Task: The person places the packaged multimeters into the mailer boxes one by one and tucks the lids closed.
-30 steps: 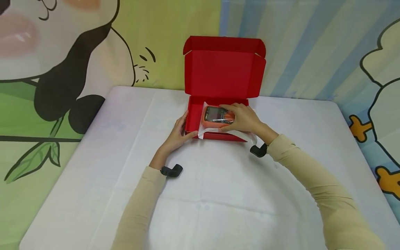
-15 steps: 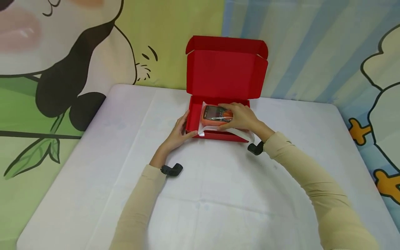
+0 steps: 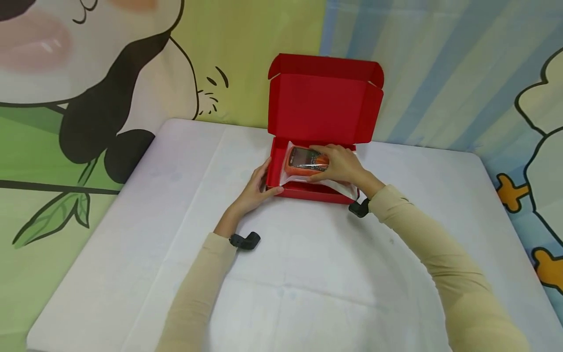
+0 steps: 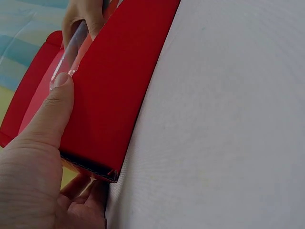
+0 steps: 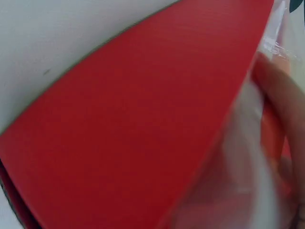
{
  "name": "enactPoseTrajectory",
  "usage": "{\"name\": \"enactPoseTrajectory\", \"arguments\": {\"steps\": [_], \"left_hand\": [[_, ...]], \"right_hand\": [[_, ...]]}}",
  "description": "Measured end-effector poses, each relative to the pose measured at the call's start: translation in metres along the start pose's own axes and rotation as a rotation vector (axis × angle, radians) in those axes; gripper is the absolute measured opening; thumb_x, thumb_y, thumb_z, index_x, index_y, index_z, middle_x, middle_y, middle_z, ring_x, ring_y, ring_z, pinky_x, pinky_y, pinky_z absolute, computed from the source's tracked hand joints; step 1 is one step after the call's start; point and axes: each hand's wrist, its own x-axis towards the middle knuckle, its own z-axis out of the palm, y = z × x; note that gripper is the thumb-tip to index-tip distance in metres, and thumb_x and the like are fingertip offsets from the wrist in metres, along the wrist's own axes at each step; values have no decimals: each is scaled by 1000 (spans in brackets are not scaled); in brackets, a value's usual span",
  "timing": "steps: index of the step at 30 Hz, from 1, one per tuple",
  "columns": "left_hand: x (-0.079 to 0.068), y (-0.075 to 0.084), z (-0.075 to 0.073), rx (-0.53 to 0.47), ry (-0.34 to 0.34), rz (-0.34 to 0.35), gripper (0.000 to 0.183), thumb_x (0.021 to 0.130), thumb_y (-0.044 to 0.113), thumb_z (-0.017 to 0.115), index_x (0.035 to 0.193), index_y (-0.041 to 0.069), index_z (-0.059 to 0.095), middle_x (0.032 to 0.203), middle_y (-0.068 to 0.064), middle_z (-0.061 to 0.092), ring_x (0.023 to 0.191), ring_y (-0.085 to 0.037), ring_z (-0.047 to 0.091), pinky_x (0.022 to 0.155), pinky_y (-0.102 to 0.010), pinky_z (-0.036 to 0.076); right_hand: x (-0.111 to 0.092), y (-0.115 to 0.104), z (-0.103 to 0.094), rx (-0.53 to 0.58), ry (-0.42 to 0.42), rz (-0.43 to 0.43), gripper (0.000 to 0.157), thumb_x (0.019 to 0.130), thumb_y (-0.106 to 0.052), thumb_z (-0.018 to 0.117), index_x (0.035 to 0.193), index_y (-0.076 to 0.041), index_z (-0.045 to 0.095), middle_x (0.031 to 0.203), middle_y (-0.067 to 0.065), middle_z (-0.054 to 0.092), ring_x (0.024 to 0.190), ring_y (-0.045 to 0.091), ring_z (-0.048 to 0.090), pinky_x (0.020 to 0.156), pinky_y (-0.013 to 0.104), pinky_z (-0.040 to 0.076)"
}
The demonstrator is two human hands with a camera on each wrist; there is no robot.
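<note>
A red cardboard box [image 3: 316, 194] stands on the table with its lid [image 3: 325, 107] raised at the back. My left hand [image 3: 252, 193] holds its front left corner; in the left wrist view the thumb [image 4: 59, 90] lies at the rim of the front wall and the fingers bend round the side. From above, my right hand [image 3: 345, 164] grips an orange multimeter [image 3: 303, 160], screen up, in a clear plastic bag [image 3: 343, 187]. The multimeter is within the box opening, its right end hidden by the hand. A loose bag end hangs over the front wall at the right.
A white cloth covers the table [image 3: 308, 274]. Behind it hangs a cartoon-printed backdrop [image 3: 246, 58], close to the raised lid. Each wrist carries a small black camera [image 3: 246, 241].
The multimeter sits slightly lower in the box, and the bag's left corner has slipped from over the front wall to inside it. The left hand keeps its hold; the head view has shifted slightly.
</note>
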Motion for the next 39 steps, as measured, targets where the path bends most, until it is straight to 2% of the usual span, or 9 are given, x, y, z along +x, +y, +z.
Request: {"name": "enactPoseTrajectory", "arguments": {"steps": [3,6,13,17,24,33,39], "left_hand": [[0,0,1,0,-2,2,94,88,16,73,158,25,12,157,-12,16,146,-27,23,117,-43,26],[1,0,4,2,-12,8,94,88,17,73,158,25,11,157,-12,16,146,-27,22,117,-43,25],[1,1,10,18,-34,19,94,88,20,74,158,27,11,157,-11,16,146,-25,22,117,-41,26],[1,5,10,17,-37,16,94,88,19,73,158,28,11,158,-10,15,147,-23,21,118,-40,25],[-3,8,5,24,-31,-8,92,88,22,73,157,32,13,158,-7,16,147,-24,20,116,-42,27],[-10,7,-1,28,-22,-19,94,86,29,75,157,34,14,157,-7,18,146,-25,22,114,-45,31],[-14,8,-8,35,-13,-19,93,87,26,74,157,31,14,158,-7,18,146,-25,22,114,-46,31]], "right_hand": [[3,1,4,-43,5,-21,91,69,-46,85,146,-17,46,132,17,53,119,33,46,98,51,41],[3,2,8,-39,-8,-24,92,69,-45,86,146,-16,46,133,18,52,120,35,46,98,51,40],[4,7,13,69,-70,31,92,72,-46,84,149,-17,42,137,15,49,124,32,42,104,55,38],[7,14,15,131,-78,26,91,74,-41,84,150,-18,40,137,14,47,124,30,40,104,55,39],[11,21,27,197,-78,1,95,74,-42,84,151,-23,32,142,14,40,129,31,33,109,54,28],[10,14,33,194,-63,-5,96,73,-43,84,151,-25,31,143,12,39,130,30,32,110,52,28],[14,8,36,172,-44,-16,97,73,-48,82,152,-26,30,143,11,39,130,28,33,111,51,26]]}}
